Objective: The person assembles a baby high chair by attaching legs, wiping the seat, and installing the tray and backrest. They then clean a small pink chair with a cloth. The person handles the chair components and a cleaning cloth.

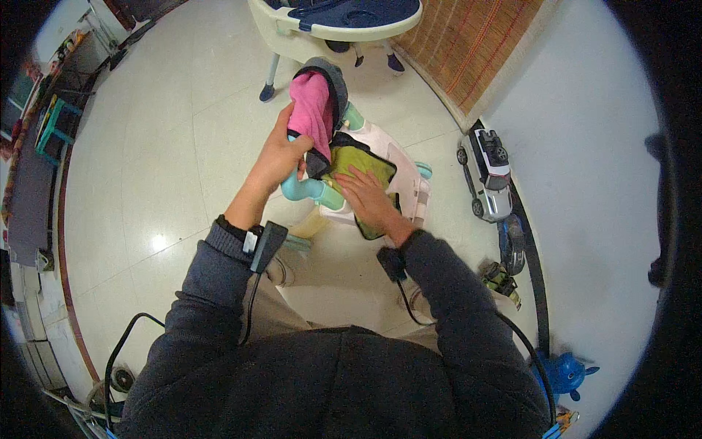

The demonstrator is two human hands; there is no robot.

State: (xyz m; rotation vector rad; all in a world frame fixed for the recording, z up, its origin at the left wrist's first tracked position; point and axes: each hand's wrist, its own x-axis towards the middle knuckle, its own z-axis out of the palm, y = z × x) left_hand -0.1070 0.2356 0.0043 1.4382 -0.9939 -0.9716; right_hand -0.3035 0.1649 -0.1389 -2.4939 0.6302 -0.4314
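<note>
A pale pink and teal child's ride-on toy stands on the floor in front of me. My left hand is closed round a pink cloth at the toy's teal curved handlebar, thumb on top; the fingers beneath are partly hidden. A grey padded piece lies against the cloth's far side. Over the toy's middle spreads an olive green cloth with black edging. My right hand rests on this green cloth, its fingers stretched out and apart.
A cream and navy child's high chair stands just beyond the toy. Along the right wall are a silver toy car, a small green toy vehicle and a blue animal toy. A teal stool is far left.
</note>
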